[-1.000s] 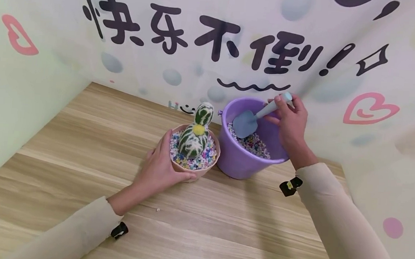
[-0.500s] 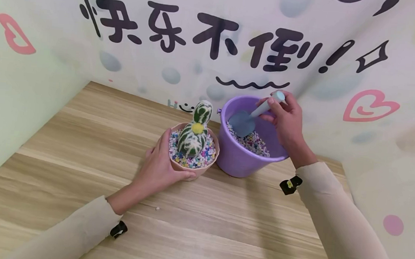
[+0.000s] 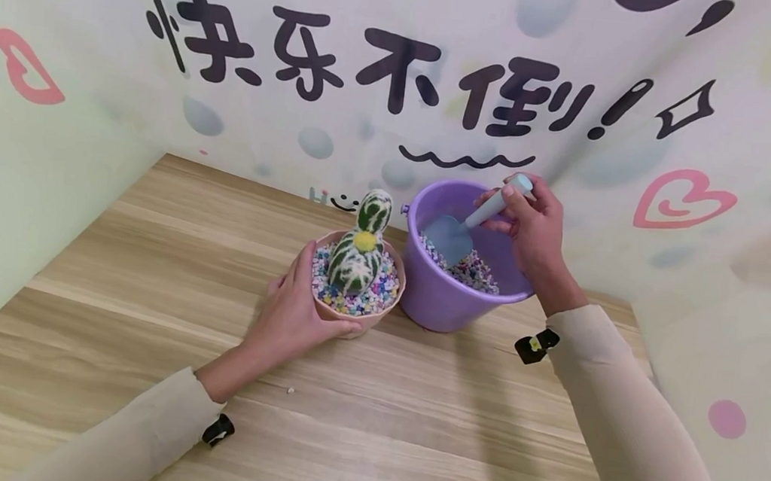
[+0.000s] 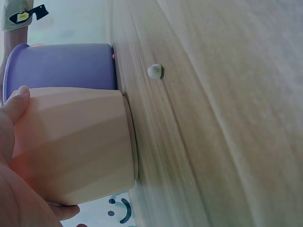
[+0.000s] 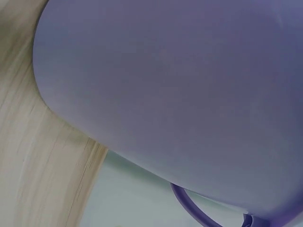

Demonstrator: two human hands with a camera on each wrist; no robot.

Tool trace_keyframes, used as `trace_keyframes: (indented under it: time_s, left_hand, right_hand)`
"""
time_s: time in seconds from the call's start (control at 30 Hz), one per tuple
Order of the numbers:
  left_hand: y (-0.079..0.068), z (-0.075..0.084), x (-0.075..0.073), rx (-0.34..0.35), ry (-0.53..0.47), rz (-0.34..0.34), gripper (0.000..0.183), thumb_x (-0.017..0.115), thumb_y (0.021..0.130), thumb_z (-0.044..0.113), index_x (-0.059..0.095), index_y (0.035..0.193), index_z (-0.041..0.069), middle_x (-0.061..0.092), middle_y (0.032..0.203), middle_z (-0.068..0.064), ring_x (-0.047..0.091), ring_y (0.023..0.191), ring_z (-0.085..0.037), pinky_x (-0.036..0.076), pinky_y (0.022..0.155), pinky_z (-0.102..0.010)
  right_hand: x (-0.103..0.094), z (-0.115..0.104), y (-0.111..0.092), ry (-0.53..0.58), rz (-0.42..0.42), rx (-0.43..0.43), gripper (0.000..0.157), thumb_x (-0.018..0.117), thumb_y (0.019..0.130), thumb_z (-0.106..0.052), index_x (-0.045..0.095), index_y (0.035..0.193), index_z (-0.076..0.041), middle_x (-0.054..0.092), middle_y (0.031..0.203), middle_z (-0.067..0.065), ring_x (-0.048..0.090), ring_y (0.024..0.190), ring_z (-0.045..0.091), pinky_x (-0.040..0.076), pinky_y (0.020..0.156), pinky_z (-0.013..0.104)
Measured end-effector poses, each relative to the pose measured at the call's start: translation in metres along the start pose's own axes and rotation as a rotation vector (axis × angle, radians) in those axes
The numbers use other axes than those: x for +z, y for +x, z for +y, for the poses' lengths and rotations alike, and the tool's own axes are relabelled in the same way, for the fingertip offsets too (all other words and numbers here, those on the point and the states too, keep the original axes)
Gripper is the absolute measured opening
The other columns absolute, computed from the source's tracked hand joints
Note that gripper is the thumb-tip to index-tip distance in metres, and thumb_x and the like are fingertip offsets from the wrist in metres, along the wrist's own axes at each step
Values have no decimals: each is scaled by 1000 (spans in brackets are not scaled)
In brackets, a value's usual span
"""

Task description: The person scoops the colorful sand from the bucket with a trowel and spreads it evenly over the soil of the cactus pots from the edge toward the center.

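Observation:
My left hand grips the side of a peach flower pot, fingers along its left side and thumb across the front. In the pot a green-and-white cactus with a yellow flower stands in multicoloured pebbles. My right hand holds a blue-grey toy shovel by its handle, over the far right rim of a purple bucket. The shovel's blade dips into the bucket and meets the coloured pebbles at the bottom. The right wrist view shows mostly the bucket's outer wall.
The pot and bucket stand side by side on a wood-grain table. One small whitish pebble lies loose in front of the pot. A printed cloth backdrop rises right behind the table's back edge. The bucket's handle hangs at its side.
The shovel has moved slightly left and down, its blade going lower into the bucket's pebbles. My right hand shifted left with it. The left hand keeps its hold on the pot.

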State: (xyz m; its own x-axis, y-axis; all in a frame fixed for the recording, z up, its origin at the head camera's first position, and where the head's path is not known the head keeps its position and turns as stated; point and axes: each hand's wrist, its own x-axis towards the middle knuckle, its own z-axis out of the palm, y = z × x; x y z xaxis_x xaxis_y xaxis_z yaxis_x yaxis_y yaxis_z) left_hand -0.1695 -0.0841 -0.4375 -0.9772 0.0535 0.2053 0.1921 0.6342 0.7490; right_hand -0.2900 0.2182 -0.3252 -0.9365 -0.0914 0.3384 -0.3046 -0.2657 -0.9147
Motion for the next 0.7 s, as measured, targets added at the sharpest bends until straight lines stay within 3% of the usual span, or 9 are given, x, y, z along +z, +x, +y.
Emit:
trace_keyframes:
  time_s: [0.27, 0.53, 0.7]
  left_hand:
    - [-2, 1, -2, -7, 22, -8, 135, 88, 58, 56, 6, 156, 10, 29, 156, -18, 39, 136, -36, 24, 113, -56]
    - [-2, 1, -3, -8, 18, -12, 136, 89, 59, 54, 5, 156, 10, 27, 156, -19, 37, 138, -37, 22, 114, -57]
    - [-2, 2, -3, -2, -6, -7, 136, 90, 58, 52, 5, 156, 12, 28, 156, -17, 36, 138, -36, 23, 113, -57]
  right_hand:
    - [0, -3, 1, -1, 148, 56, 10, 61, 96, -10, 57, 99, -1, 72, 82, 17, 73, 74, 30, 59, 57, 41]
    - [-3, -5, 3, 1, 348, 139, 19, 62, 96, -18, 54, 101, -1, 72, 81, 16, 73, 72, 28, 58, 49, 36]
    - [-7, -9, 4, 50, 404, 192, 27, 59, 97, -21, 51, 112, 0, 71, 85, 16, 73, 75, 28, 59, 54, 38]
